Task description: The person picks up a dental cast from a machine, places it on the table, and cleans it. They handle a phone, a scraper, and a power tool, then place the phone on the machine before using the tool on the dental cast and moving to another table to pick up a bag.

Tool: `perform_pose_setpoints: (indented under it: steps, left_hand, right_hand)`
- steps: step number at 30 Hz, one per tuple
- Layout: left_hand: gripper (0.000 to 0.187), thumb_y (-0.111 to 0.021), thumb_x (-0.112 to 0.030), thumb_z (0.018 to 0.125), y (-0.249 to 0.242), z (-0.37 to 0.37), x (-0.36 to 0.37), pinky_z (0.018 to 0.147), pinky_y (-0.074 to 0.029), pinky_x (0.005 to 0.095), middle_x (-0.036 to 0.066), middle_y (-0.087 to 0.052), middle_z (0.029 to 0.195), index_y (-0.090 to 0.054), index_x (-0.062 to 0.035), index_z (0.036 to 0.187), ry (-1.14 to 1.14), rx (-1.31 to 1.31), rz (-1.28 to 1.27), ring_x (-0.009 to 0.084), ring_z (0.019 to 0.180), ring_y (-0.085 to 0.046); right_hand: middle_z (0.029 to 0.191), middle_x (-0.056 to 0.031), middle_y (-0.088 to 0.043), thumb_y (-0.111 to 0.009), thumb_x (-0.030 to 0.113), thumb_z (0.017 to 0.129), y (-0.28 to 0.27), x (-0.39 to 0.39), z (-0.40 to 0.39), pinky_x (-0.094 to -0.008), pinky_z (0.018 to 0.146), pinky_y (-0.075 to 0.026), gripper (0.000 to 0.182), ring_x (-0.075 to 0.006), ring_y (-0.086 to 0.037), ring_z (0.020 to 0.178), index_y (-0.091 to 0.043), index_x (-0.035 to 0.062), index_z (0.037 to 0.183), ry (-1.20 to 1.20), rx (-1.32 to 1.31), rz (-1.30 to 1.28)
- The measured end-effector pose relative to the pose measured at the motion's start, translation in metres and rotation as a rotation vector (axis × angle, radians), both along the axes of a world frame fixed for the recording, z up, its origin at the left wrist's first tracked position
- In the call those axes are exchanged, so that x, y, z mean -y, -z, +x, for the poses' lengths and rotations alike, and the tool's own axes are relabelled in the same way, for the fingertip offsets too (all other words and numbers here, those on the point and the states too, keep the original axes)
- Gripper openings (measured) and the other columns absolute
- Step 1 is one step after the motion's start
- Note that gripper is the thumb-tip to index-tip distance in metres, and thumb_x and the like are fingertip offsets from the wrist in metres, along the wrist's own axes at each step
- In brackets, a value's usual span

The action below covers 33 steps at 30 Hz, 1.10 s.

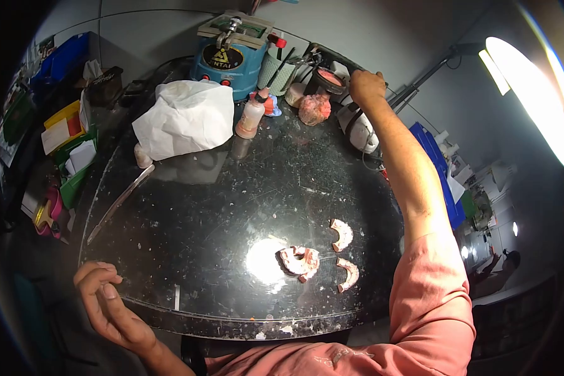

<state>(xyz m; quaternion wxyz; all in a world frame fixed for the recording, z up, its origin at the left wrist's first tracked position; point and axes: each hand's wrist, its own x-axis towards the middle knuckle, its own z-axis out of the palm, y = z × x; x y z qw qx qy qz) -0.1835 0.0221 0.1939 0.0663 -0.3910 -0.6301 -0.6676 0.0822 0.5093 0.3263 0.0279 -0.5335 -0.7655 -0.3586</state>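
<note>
My right hand (368, 89) reaches to the back right of the bench, its fingers curled down among the items there. What it grips, if anything, is hidden. Just left of it are a dark cup with pink material (329, 80) and a lumpy pink mass (314, 109); below it sits a white device with a dark strap (362, 133). My left hand (116, 307) hovers off the bench's front left edge, fingers loosely bent and apart, with nothing visible in them. Toward the front right lie a pinkish dental cast (300, 261) and two curved, arch-shaped pieces (341, 235), (348, 274).
On the black bench (188, 232) stand a blue JINTAI machine (229, 62), a white cloth or paper (185, 118), a dropper bottle (252, 116) and a tool holder (277, 70). A thin strip (120, 203) lies left. A bright lamp (532, 94) hangs right. Bins (78, 156) stand beyond the left edge.
</note>
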Motion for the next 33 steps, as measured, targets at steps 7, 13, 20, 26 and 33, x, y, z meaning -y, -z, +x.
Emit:
perform_pose_setpoints:
  steps: [7,13,20,26,33]
  left_hand:
    - [0.02,-0.043,-0.012,0.09,0.001,-0.002,0.0,0.08,-0.041,0.0323,0.014,-0.052,0.096,-0.055,0.004,0.094,0.009,-0.006,0.018,0.019,0.084,-0.047]
    - [0.02,-0.043,-0.012,0.091,0.001,-0.002,0.001,0.081,-0.041,0.033,0.014,-0.053,0.096,-0.055,0.004,0.094,0.01,0.002,0.018,0.0187,0.084,-0.047]
    - [0.02,-0.043,-0.012,0.092,0.0,-0.001,0.001,0.082,-0.041,0.0331,0.013,-0.053,0.096,-0.056,0.0034,0.093,-0.001,0.024,0.014,0.0181,0.084,-0.046]
    - [0.02,-0.043,-0.011,0.092,0.004,-0.004,0.001,0.081,-0.04,0.0316,0.014,-0.053,0.097,-0.056,0.0036,0.095,-0.001,-0.008,0.018,0.0181,0.084,-0.047]
    - [0.02,-0.043,-0.011,0.093,0.0,-0.001,0.0,0.081,-0.04,0.0316,0.014,-0.054,0.097,-0.056,0.0037,0.095,-0.002,0.023,0.008,0.018,0.085,-0.047]
  right_hand:
    - [0.087,-0.0113,-0.074,-0.056,0.013,0.086,0.002,0.0,0.001,-0.0426,0.097,-0.04,0.016,-0.0252,-0.072,0.084,-0.072,0.0112,0.09,0.039,0.1,-0.003]
    - [0.082,-0.0103,-0.073,-0.057,0.011,0.085,0.006,0.0,0.004,-0.0409,0.096,-0.039,0.016,-0.0241,-0.072,0.078,-0.073,0.0115,0.085,0.006,0.159,0.036]
    - [0.081,-0.01,-0.074,-0.056,0.012,0.086,0.006,0.0,0.004,-0.0404,0.098,-0.038,0.017,-0.0235,-0.072,0.077,-0.074,0.0118,0.086,-0.003,0.187,0.041]
    - [0.081,-0.0101,-0.074,-0.056,0.012,0.086,0.008,-0.001,0.005,-0.0405,0.1,-0.037,0.018,-0.0232,-0.072,0.077,-0.074,0.0118,0.084,-0.025,0.195,0.039]
    - [0.079,-0.012,-0.073,-0.052,0.014,0.086,0.01,-0.007,0.008,-0.0392,0.1,-0.037,0.021,-0.0244,-0.071,0.075,-0.072,0.0076,0.083,-0.086,0.214,0.038]
